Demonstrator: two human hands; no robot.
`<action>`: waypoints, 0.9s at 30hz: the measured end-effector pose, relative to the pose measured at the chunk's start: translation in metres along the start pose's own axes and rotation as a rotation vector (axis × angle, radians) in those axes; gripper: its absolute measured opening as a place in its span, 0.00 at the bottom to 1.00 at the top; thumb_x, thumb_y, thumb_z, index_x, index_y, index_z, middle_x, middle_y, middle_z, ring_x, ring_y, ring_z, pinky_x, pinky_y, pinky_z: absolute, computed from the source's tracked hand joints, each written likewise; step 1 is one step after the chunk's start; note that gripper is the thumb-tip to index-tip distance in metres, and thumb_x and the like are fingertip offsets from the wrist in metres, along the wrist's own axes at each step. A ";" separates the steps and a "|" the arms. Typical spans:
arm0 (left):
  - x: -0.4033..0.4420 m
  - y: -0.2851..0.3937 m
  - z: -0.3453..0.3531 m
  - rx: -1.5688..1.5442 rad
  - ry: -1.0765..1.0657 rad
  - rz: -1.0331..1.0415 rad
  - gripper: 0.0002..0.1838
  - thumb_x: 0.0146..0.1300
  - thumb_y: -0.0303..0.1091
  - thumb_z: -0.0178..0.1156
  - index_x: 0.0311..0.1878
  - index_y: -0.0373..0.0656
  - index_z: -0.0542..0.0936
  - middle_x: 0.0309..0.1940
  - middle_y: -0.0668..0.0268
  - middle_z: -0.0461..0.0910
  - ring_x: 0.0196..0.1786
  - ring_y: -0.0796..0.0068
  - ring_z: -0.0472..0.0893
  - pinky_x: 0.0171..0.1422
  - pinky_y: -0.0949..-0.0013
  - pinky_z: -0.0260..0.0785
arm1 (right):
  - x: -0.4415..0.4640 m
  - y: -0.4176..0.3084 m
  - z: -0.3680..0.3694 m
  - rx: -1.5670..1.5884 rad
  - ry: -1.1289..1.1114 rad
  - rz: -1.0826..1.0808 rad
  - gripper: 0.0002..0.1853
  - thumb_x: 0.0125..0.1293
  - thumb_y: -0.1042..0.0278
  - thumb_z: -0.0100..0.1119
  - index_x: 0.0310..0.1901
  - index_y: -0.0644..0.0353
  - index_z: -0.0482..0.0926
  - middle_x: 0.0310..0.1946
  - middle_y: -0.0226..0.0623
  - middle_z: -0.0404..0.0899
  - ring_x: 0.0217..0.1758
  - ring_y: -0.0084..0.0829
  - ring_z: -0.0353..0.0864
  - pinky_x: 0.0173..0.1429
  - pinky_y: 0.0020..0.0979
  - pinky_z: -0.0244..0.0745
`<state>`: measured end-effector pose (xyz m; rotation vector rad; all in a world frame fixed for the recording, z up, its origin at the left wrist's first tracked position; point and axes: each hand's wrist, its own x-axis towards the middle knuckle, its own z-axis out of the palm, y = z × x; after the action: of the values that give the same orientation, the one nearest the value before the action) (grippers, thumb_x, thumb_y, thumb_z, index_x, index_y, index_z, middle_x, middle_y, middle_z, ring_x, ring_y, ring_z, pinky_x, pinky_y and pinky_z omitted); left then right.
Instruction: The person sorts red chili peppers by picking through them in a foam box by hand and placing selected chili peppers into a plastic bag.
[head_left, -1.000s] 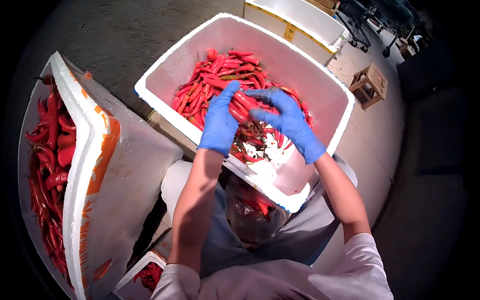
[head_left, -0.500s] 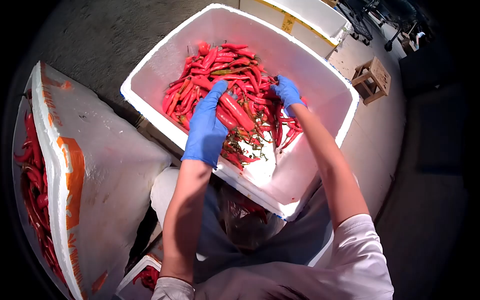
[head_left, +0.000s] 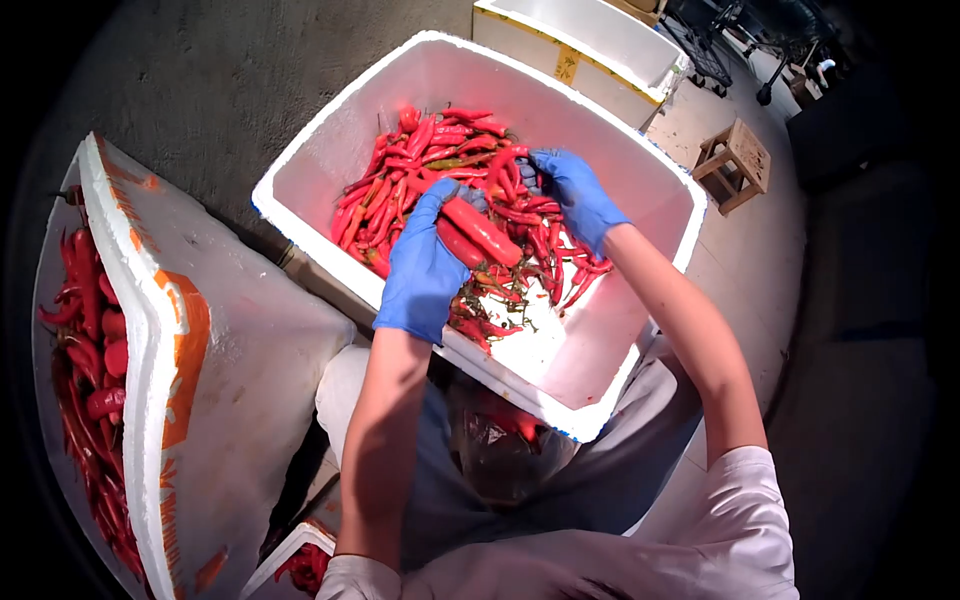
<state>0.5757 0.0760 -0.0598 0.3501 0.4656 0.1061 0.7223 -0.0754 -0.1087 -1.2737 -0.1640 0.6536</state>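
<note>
A white foam box (head_left: 345,110) stands in front of me, with a heap of red chili peppers (head_left: 440,145) at its far left and loose stems and small peppers lower down. My left hand (head_left: 415,270), in a blue glove, is closed around a few thick red chili peppers (head_left: 480,230) over the heap. My right hand (head_left: 580,195), also gloved in blue, pinches a curved red chili pepper (head_left: 505,165) at the heap's right side. Its fingertips are partly hidden behind the glove.
At left, a tilted foam box (head_left: 250,340) with orange tape holds more red peppers (head_left: 90,390). A smaller box with peppers (head_left: 305,568) sits below it. A clear plastic bag (head_left: 500,455) hangs between my legs. Another foam box (head_left: 590,60) and a wooden stool (head_left: 735,165) stand beyond.
My right hand has moved up and slightly left, and a curved pepper now shows at its fingertips. My left hand keeps its thick peppers. The view has shifted slightly.
</note>
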 end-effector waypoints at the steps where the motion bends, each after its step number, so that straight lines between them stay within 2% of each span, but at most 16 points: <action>1: 0.002 0.001 -0.001 -0.007 -0.011 -0.036 0.13 0.56 0.32 0.56 0.44 0.39 0.71 0.41 0.60 0.74 0.44 0.67 0.75 0.50 0.67 0.70 | -0.015 -0.012 0.009 -0.009 0.004 -0.017 0.08 0.60 0.68 0.48 0.36 0.62 0.74 0.29 0.42 0.77 0.33 0.34 0.78 0.34 0.31 0.72; 3: 0.001 0.001 -0.002 0.031 -0.044 -0.067 0.18 0.57 0.33 0.54 0.51 0.39 0.67 0.45 0.59 0.73 0.49 0.65 0.74 0.54 0.62 0.68 | -0.053 -0.028 0.035 0.428 -0.053 -0.039 0.08 0.63 0.70 0.46 0.40 0.62 0.72 0.32 0.37 0.76 0.36 0.28 0.77 0.38 0.25 0.73; 4: 0.000 0.002 0.000 0.032 -0.048 -0.065 0.18 0.57 0.33 0.54 0.51 0.39 0.67 0.45 0.59 0.73 0.49 0.65 0.74 0.54 0.62 0.68 | -0.066 -0.033 0.043 0.426 -0.055 -0.044 0.08 0.63 0.70 0.46 0.40 0.62 0.72 0.32 0.37 0.76 0.36 0.28 0.77 0.38 0.25 0.73; 6: -0.005 0.005 0.004 -0.066 -0.239 -0.065 0.20 0.57 0.33 0.54 0.52 0.39 0.67 0.47 0.58 0.73 0.49 0.65 0.74 0.54 0.62 0.67 | -0.089 -0.041 0.061 0.364 -0.155 -0.108 0.11 0.62 0.70 0.48 0.45 0.63 0.69 0.37 0.38 0.75 0.40 0.27 0.76 0.45 0.25 0.73; 7: -0.007 0.006 0.006 -0.069 -0.249 -0.027 0.20 0.57 0.32 0.53 0.54 0.39 0.66 0.48 0.57 0.72 0.48 0.66 0.74 0.53 0.62 0.68 | -0.098 -0.047 0.070 0.226 -0.141 -0.079 0.13 0.60 0.72 0.50 0.46 0.64 0.70 0.40 0.37 0.74 0.45 0.27 0.74 0.49 0.23 0.70; 8: -0.010 0.007 0.008 -0.064 -0.250 -0.021 0.20 0.57 0.32 0.53 0.54 0.39 0.66 0.48 0.57 0.72 0.48 0.66 0.74 0.53 0.62 0.68 | -0.103 -0.047 0.074 0.230 -0.147 -0.083 0.13 0.60 0.72 0.50 0.46 0.64 0.70 0.40 0.37 0.74 0.45 0.27 0.74 0.49 0.23 0.70; 10: -0.022 0.011 0.024 -0.029 -0.336 -0.014 0.19 0.58 0.32 0.53 0.53 0.39 0.66 0.45 0.59 0.73 0.45 0.68 0.75 0.50 0.64 0.69 | -0.109 -0.050 0.073 -0.096 -0.202 -0.212 0.15 0.58 0.73 0.51 0.48 0.64 0.71 0.41 0.36 0.74 0.49 0.27 0.72 0.53 0.23 0.67; 12: -0.019 0.012 0.017 0.050 -0.295 0.014 0.21 0.57 0.31 0.54 0.54 0.39 0.65 0.43 0.62 0.74 0.44 0.69 0.75 0.49 0.67 0.69 | -0.107 -0.054 0.068 -0.139 -0.224 -0.241 0.15 0.55 0.76 0.53 0.47 0.62 0.73 0.43 0.34 0.73 0.52 0.26 0.69 0.56 0.24 0.64; 14: -0.014 0.009 0.014 0.276 -0.314 0.218 0.26 0.52 0.29 0.59 0.55 0.39 0.64 0.44 0.62 0.73 0.47 0.72 0.73 0.54 0.69 0.65 | -0.101 -0.052 0.062 -0.408 -0.250 -0.505 0.16 0.53 0.79 0.53 0.46 0.60 0.75 0.43 0.34 0.73 0.52 0.26 0.69 0.57 0.27 0.63; 15: -0.015 0.008 0.016 0.267 -0.312 0.223 0.27 0.50 0.27 0.60 0.55 0.39 0.64 0.42 0.62 0.74 0.46 0.74 0.74 0.54 0.71 0.64 | -0.103 -0.055 0.064 -0.525 -0.245 -0.611 0.15 0.52 0.82 0.52 0.43 0.59 0.77 0.41 0.35 0.73 0.52 0.27 0.69 0.56 0.27 0.64; 16: -0.017 0.008 0.019 0.267 -0.311 0.224 0.27 0.50 0.27 0.60 0.55 0.39 0.64 0.42 0.62 0.74 0.46 0.74 0.74 0.54 0.71 0.64 | -0.102 -0.056 0.064 -0.524 -0.246 -0.610 0.15 0.52 0.82 0.52 0.43 0.59 0.77 0.41 0.35 0.73 0.52 0.27 0.69 0.56 0.27 0.64; 18: -0.022 0.008 0.024 0.349 -0.296 0.288 0.29 0.48 0.25 0.61 0.55 0.38 0.64 0.39 0.63 0.75 0.43 0.74 0.75 0.52 0.71 0.66 | -0.102 -0.055 0.064 -0.757 -0.187 -0.754 0.13 0.52 0.82 0.51 0.40 0.61 0.77 0.40 0.35 0.73 0.50 0.26 0.70 0.55 0.27 0.65; 22: -0.022 0.008 0.026 0.445 -0.321 0.291 0.29 0.48 0.24 0.60 0.56 0.38 0.63 0.39 0.63 0.75 0.43 0.74 0.75 0.51 0.72 0.67 | -0.099 -0.051 0.058 -0.516 -0.243 -0.597 0.11 0.54 0.80 0.51 0.40 0.63 0.75 0.39 0.34 0.75 0.46 0.24 0.72 0.53 0.24 0.65; 24: -0.022 0.006 0.027 0.667 -0.362 0.324 0.30 0.47 0.25 0.60 0.56 0.37 0.63 0.42 0.59 0.74 0.46 0.73 0.74 0.51 0.71 0.68 | -0.103 -0.054 0.065 -0.301 -0.021 -0.395 0.10 0.59 0.77 0.49 0.42 0.65 0.74 0.37 0.33 0.76 0.43 0.21 0.73 0.52 0.22 0.66; 26: -0.016 0.000 0.024 0.740 -0.360 0.377 0.31 0.46 0.24 0.60 0.57 0.37 0.62 0.44 0.60 0.73 0.47 0.74 0.74 0.52 0.71 0.67 | -0.101 -0.055 0.067 -0.210 -0.019 -0.382 0.09 0.61 0.73 0.49 0.42 0.65 0.74 0.36 0.32 0.76 0.42 0.19 0.73 0.49 0.21 0.66; 27: -0.015 -0.003 0.024 0.788 -0.410 0.411 0.35 0.46 0.23 0.61 0.59 0.38 0.60 0.48 0.61 0.71 0.49 0.74 0.72 0.54 0.71 0.65 | -0.102 -0.055 0.067 -0.198 -0.017 -0.337 0.08 0.61 0.73 0.50 0.41 0.64 0.74 0.36 0.31 0.76 0.41 0.19 0.72 0.48 0.21 0.66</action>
<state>0.5733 0.0631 -0.0343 1.2159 -0.0008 0.2440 0.6289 -0.0825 -0.0130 -1.3895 -0.4559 0.3642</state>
